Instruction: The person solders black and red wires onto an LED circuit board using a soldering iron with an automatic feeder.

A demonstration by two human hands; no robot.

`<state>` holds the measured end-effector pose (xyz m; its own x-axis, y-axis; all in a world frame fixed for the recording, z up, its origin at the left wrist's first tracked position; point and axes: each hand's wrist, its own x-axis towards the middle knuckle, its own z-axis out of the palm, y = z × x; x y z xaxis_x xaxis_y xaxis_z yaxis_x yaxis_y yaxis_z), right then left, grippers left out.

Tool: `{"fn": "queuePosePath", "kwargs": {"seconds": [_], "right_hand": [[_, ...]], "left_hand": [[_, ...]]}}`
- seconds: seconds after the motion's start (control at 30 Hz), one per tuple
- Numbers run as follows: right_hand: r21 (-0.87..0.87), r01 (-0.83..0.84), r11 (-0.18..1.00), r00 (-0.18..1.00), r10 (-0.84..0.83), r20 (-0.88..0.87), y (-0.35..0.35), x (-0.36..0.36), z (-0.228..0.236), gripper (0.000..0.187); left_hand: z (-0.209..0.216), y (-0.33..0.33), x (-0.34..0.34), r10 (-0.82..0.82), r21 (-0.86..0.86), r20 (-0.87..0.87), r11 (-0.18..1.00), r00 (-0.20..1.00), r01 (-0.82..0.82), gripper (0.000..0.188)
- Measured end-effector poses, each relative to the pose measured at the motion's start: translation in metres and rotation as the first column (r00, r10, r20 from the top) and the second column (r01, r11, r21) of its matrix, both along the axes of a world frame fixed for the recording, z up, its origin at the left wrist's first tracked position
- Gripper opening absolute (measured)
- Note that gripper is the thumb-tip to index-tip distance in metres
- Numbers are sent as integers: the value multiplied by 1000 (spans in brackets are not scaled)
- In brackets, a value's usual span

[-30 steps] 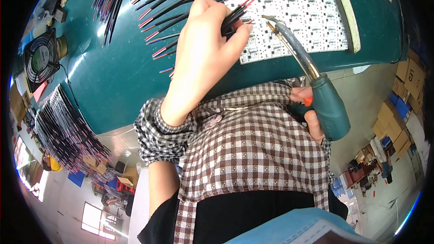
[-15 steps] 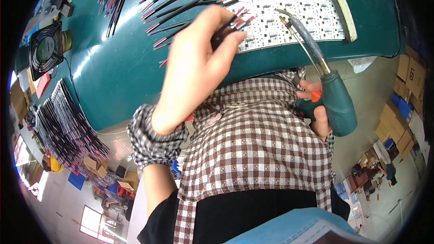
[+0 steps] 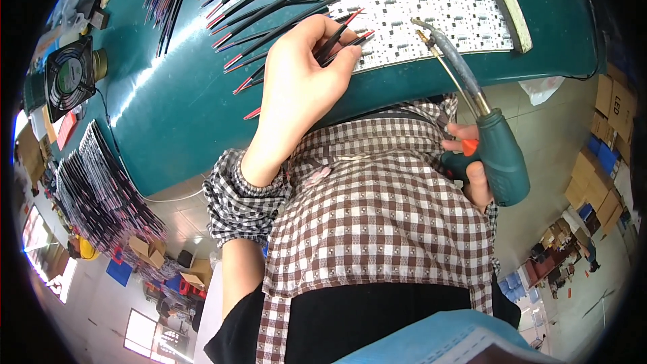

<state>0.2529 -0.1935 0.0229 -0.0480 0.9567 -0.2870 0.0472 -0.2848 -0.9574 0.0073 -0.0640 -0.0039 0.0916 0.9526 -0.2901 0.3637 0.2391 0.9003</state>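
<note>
My left hand [image 3: 296, 84] is closed, thumb and fingers pinching black cables [image 3: 329, 47] with red ends over the near left edge of a white circuit board panel [image 3: 431, 0]. How many cables it grips is partly hidden by the fingers. My right hand [image 3: 477, 178] is wrapped round the green handle of a soldering gun [image 3: 505, 162] with a red trigger. The gun's bent grey tube and thin metal rod point up over the panel, their tips close together. Several more black cables [image 3: 269, 17] lie in a row, their ends on the panel's left side.
A pale strip [image 3: 509, 3] borders the panel's right side on the green table [image 3: 168, 128]. Toward the left are a loose cable bundle [image 3: 168, 3], a small black fan [image 3: 69, 75] and a hanging mass of cables [image 3: 101, 182]. Cardboard boxes [image 3: 610, 121] stand at the right.
My left hand has shifted slightly, and the cable ends in it now lie lower and flatter toward the panel. The soldering gun has barely moved, its tip slightly lower.
</note>
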Motion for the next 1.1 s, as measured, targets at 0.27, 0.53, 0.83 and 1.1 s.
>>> {"fn": "queuePosePath", "kwargs": {"seconds": [0.27,0.53,0.83,1.1], "right_hand": [[4,15,1000,1000,-15,19,-8,2,0,64],[6,15,1000,999,-15,35,-14,2,3,64],[-39,-65,997,994,68,85,-15,1,20,55],[-7,51,999,997,-51,-53,-23,1,6,42]], "left_hand": [[14,-10,3,-7,-42,-9,999,1000,7,16],[5,-10,5,-21,21,-96,1000,995,23,19],[8,-10,18,-9,84,-234,996,972,29,21],[8,-12,17,9,57,-201,998,980,2,21]]}}
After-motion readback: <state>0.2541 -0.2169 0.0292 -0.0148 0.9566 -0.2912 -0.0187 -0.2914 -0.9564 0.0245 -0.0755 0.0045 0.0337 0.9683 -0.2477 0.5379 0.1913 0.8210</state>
